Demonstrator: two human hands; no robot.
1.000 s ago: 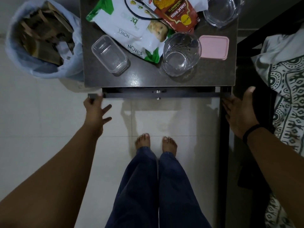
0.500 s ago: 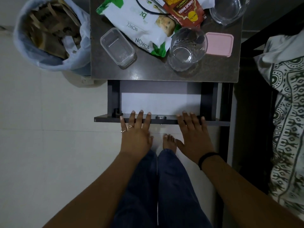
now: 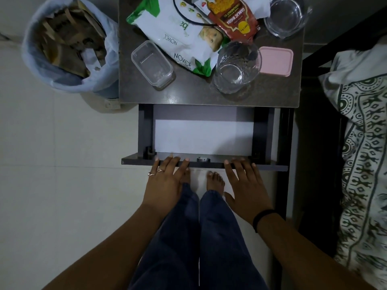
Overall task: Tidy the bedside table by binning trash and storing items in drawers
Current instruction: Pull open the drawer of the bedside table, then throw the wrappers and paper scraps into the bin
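The open drawer [image 3: 270,167] juts out below the surface's [image 3: 188,95] near edge. The left hand [image 3: 165,181] and right hand [image 3: 245,185] rest on its front panel, fingers [image 3: 172,164] straight and holding nothing. Snack packets [image 3: 184,36], a glass tumbler [image 3: 236,68] and a clear container [image 3: 152,63] sit on the surface, and the bin [image 3: 41,65] stands off its left edge.

The table top [image 3: 192,95] is dark and mottled. On it lie a white-and-green bag [image 3: 184,38], a red packet [image 3: 232,19] with a yellow disc, and at right a pink lid [image 3: 276,61]. The drawer [image 3: 201,135] floor is white. Far right, a white cloth [image 3: 364,143] bears dark green patterns.
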